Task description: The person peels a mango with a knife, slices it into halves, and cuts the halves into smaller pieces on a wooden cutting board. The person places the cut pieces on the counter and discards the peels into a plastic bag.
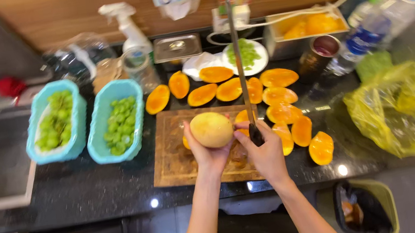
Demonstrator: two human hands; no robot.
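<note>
My left hand [205, 154] cups a whole yellow mango [211, 129] from below, held just above the wooden cutting board [172, 157]. My right hand [265, 151] grips the dark handle of a long knife [240, 68], whose blade points away from me and stands right beside the mango's right side. Several cut mango halves [278, 77], orange flesh up, lie on the black counter beyond and to the right of the board.
Two turquoise baskets of green grapes [116, 120] stand left of the board. A white plate of grapes [247, 54], a spray bottle [130, 32], a metal tray, bottles and a yellow plastic bag [405, 109] crowd the back and right. A bin [365, 208] sits below the counter.
</note>
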